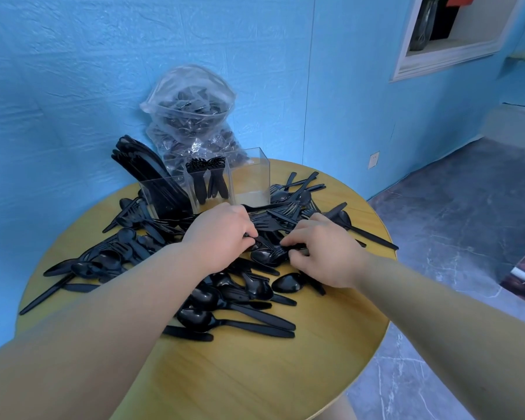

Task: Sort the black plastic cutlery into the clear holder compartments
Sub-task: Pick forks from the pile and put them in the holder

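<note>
A heap of black plastic cutlery, spoons, forks and knives mixed, covers the round wooden table. Behind it stands the clear holder with three compartments: knives lean in the left one, forks stand in the middle one, the right one looks empty. My left hand reaches into the middle of the heap with fingers curled round black pieces. My right hand is beside it, pinching a black handle at the fingertips. Which pieces they hold is hidden by the fingers.
A clear plastic bag with more black cutlery leans against the blue wall behind the holder. The table's edge curves close on the right, with grey floor beyond. A white-framed niche sits in the wall at top right.
</note>
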Demonstrator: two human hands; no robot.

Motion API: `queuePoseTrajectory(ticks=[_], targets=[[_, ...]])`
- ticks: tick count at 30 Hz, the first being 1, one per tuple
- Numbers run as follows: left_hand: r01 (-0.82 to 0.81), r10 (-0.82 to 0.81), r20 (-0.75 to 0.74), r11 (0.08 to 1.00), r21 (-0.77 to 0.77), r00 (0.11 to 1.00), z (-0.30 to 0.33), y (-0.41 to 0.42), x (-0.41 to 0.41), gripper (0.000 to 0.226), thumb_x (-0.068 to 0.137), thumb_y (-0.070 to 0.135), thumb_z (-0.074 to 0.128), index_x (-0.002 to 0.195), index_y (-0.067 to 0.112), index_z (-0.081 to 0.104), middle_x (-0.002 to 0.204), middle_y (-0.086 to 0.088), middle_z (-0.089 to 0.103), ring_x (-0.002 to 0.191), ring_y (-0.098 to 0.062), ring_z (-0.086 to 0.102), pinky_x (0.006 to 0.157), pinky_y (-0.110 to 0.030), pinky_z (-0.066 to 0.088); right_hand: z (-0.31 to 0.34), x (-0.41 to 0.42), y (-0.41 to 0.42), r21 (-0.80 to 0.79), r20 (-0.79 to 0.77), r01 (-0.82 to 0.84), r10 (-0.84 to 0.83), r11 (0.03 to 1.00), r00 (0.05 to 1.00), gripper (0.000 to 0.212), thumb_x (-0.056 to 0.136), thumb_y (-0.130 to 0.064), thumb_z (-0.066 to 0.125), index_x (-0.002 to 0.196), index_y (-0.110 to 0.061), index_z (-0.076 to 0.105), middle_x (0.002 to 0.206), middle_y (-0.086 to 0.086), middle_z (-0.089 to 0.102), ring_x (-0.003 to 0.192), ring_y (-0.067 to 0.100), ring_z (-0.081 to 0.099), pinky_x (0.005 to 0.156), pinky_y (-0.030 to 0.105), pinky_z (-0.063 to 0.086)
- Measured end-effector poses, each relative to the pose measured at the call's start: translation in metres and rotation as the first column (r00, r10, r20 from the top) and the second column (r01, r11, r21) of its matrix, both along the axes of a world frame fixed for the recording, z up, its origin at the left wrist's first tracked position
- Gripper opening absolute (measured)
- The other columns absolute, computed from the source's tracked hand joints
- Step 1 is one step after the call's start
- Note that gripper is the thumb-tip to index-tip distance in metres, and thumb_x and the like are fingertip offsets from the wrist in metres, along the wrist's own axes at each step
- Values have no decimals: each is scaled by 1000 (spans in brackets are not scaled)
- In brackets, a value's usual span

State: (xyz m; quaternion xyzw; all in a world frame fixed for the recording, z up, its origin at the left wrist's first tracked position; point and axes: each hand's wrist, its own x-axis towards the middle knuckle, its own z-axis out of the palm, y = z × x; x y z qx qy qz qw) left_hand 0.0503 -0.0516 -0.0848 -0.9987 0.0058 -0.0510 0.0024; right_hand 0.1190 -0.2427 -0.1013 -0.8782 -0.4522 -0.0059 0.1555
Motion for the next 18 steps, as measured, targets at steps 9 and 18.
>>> queuePoseTrajectory(ticks=[9, 18], targets=[[5, 38, 215, 981, -195, 976, 3, 3, -13, 22, 94, 27, 58, 110, 26, 71, 112, 8, 64, 103, -16, 58, 92, -34, 46, 0, -7, 4, -41, 39, -55, 57, 998, 998, 36, 93, -36, 50, 126, -26, 59, 114, -3, 57, 106, 16, 44, 90, 33, 43], [12, 77, 306, 960, -278, 949, 26, 4, -46, 21, 90, 29, 62, 109, 27, 72, 103, 6, 73, 93, -12, 67, 91, -32, 51, 9, -22, 14, 191, 145, -127, 100, 973, 984, 22, 91, -16, 58, 108, -19, 72, 97, 2, 66, 93, 24, 57, 78, 39, 50]])
